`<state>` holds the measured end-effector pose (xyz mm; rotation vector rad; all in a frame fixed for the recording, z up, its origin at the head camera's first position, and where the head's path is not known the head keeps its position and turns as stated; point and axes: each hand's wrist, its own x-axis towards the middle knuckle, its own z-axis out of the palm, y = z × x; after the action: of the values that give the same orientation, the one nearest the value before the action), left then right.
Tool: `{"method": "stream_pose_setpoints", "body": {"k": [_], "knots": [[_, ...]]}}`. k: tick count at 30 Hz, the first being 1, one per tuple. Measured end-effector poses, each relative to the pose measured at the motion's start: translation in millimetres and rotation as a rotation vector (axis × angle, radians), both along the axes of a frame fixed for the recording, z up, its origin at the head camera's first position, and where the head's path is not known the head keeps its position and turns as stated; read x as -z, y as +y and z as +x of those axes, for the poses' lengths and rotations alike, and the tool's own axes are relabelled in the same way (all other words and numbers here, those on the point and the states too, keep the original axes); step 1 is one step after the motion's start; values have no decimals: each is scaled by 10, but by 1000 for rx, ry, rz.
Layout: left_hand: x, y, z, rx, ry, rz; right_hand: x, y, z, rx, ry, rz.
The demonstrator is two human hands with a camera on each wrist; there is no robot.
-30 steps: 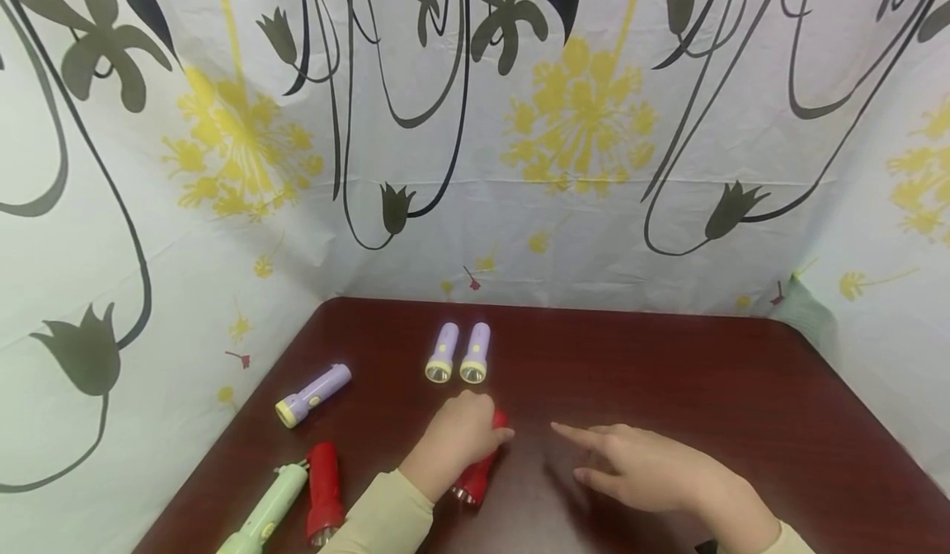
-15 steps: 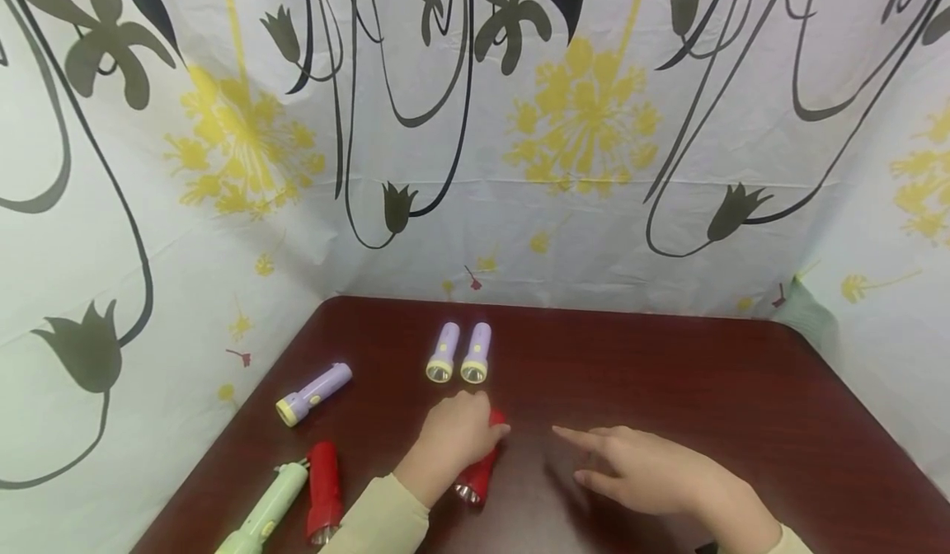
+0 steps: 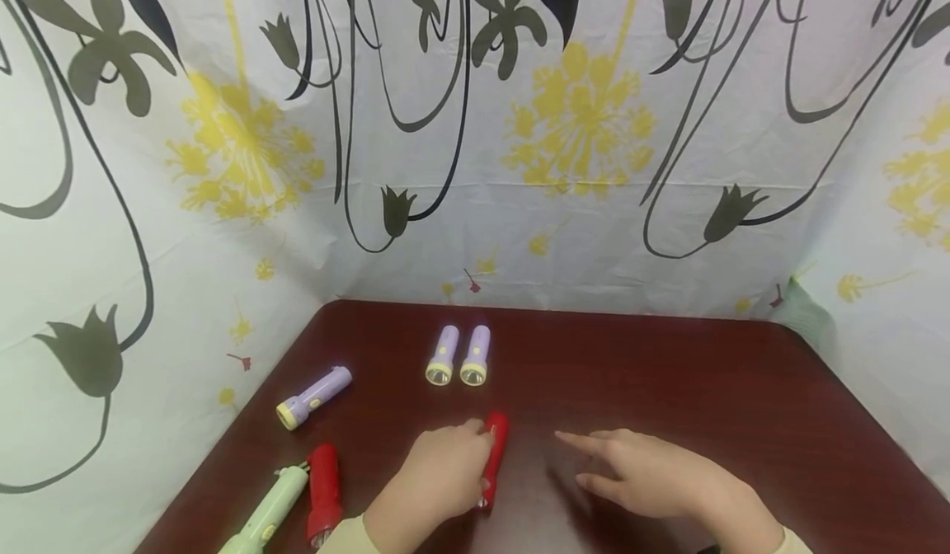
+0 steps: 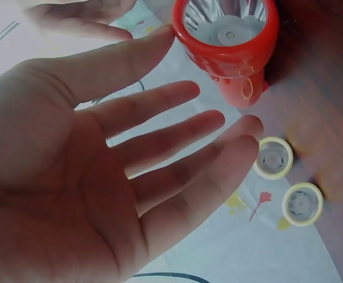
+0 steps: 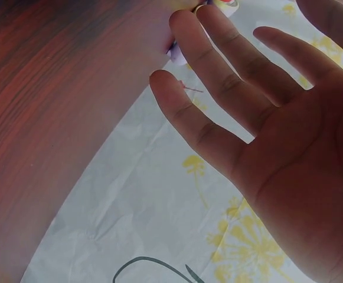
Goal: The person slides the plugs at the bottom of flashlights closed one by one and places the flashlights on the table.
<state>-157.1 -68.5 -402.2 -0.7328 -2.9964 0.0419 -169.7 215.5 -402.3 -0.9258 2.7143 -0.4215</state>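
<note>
A red flashlight lies near the middle of the table, its lens end toward the person. Right beside it is my left hand, partly covering it in the head view. The left wrist view shows that hand with its fingers extended, and the thumb tip right at the flashlight's red rim. My right hand hovers farther right over the table, fingers stretched out and holding nothing. Its palm faces the right wrist camera.
Two lilac flashlights stand side by side farther back. Toward the left are another lilac flashlight, a pale green flashlight and a second red flashlight. A patterned sheet encloses the dark table.
My left hand has loosened from the red flashlight and slid left and toward the person, uncovering more of its far end. The right hand has barely moved.
</note>
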Motion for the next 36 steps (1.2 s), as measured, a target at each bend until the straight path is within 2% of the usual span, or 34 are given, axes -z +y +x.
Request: {"method": "stream_pose_setpoints", "body": {"k": [5, 10, 16, 20, 26, 31, 36], "knots": [[27, 3, -3, 39, -18, 13, -3, -3, 15, 3, -20, -26], [11, 68, -109, 44, -68, 44, -4, 0, 3, 1, -48, -63], [16, 185, -350, 38, -115, 105, 18, 4, 2, -5, -42, -84], [70, 283, -543, 19, -125, 130, 21, 6, 11, -6, -10, -76], [176, 422, -802, 1, -111, 153, 17, 7, 14, -10, -12, -80], [214, 514, -998, -38, -119, 157, 13, 6, 12, -16, -28, -88], [214, 579, -1148, -93, -178, 167, 21, 7, 10, -13, -15, -75]]}}
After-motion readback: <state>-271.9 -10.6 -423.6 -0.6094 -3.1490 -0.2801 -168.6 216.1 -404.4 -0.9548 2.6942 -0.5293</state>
